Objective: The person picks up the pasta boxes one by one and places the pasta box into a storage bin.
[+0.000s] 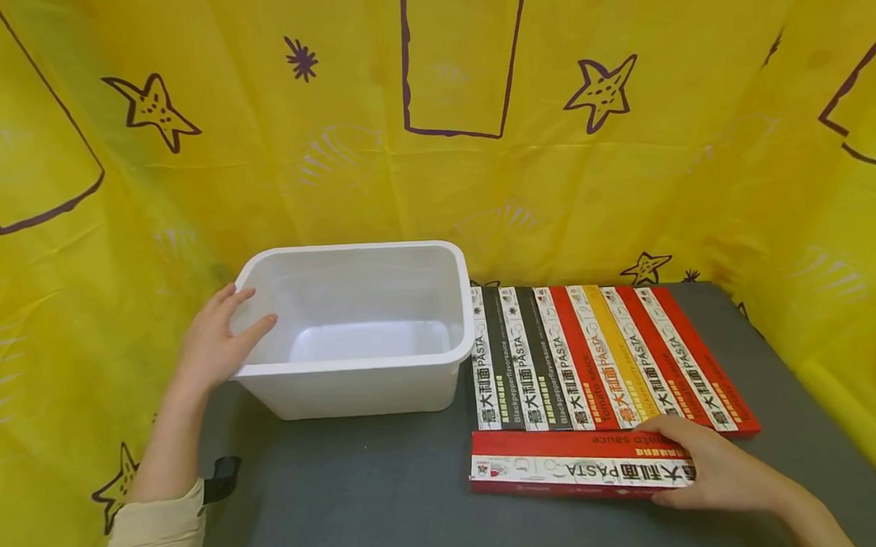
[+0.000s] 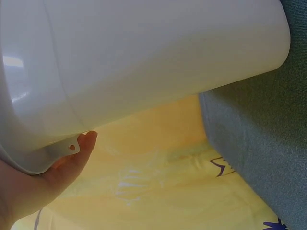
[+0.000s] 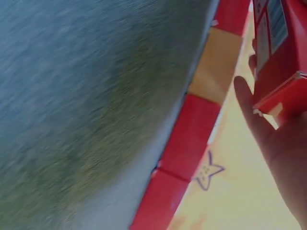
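My left hand [image 1: 221, 334] grips the left rim of a white plastic bin [image 1: 362, 391], thumb inside and fingers over the edge. From below, the left wrist view shows fingers at the rim beside a small tab with a hole. A red tomato-sauce pasta box [image 1: 551, 445] lies crosswise in my right hand [image 1: 723, 465], held by its right end. That held box [image 3: 280, 62] is above the table in the right wrist view. Behind it in the head view, several pasta boxes [image 1: 591, 356] form a side-by-side row, with black, red and yellow-orange faces.
The dark grey table [image 1: 360, 492] carries the bin on the left and the row of boxes on the right. Yellow cloth [image 1: 374, 194] printed with starfish hangs around the back and sides. A black strap [image 1: 222, 478] is at my left wrist.
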{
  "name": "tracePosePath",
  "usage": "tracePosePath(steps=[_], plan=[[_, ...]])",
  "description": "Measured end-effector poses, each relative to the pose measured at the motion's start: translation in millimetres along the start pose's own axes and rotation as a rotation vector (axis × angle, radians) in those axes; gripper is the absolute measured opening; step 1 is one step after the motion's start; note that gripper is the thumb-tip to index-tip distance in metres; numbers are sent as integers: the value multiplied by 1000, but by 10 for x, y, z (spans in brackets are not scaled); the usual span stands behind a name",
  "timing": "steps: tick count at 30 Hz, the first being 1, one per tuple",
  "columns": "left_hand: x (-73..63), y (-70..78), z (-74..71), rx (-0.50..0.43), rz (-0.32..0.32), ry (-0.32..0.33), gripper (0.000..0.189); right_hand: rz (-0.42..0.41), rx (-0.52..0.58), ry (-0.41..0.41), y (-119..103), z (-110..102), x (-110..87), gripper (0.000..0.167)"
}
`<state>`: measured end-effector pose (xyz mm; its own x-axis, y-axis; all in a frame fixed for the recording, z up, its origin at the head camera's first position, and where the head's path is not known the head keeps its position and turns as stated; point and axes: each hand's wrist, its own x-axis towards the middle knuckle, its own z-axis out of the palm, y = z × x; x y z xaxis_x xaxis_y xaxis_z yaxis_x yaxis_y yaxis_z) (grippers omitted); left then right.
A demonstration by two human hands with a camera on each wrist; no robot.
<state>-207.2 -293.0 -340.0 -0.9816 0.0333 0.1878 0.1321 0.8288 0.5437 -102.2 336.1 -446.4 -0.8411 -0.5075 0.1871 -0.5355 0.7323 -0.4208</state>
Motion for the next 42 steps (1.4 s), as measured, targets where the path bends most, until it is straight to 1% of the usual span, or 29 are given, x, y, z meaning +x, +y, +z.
tracePosePath(steps=[4, 6, 8, 10, 16, 20, 28, 34, 42], plan=[[-2, -6, 2, 3, -3, 1, 71, 18, 10, 21, -109, -78, 91, 71], [0, -6, 3, 1, -5, 1, 71, 33, 26, 28, -174, -136, 146, 72], [0, -6, 1, 4, -6, 4, 71, 59, 66, 24, -250, -209, 206, 74], [-3, -4, -2, 3, -7, 4, 70, 58, 103, 28, -320, -284, 276, 75], [-14, 13, -7, -3, -9, 9, 69, 8, 190, 48, -532, -498, 506, 78], [-22, 24, -11, -7, -10, 13, 68, 11, 202, 72, -675, -593, 674, 78], [-21, 19, -4, -12, -12, 17, 67, 51, 219, 95, -931, -668, 1024, 72], [-15, 12, -9, -12, -11, 13, 67, 17, 180, 144, -1045, -709, 1325, 69], [-20, 19, 5, -15, -30, 15, 66, 35, 239, 137, -1179, -764, 1745, 70]])
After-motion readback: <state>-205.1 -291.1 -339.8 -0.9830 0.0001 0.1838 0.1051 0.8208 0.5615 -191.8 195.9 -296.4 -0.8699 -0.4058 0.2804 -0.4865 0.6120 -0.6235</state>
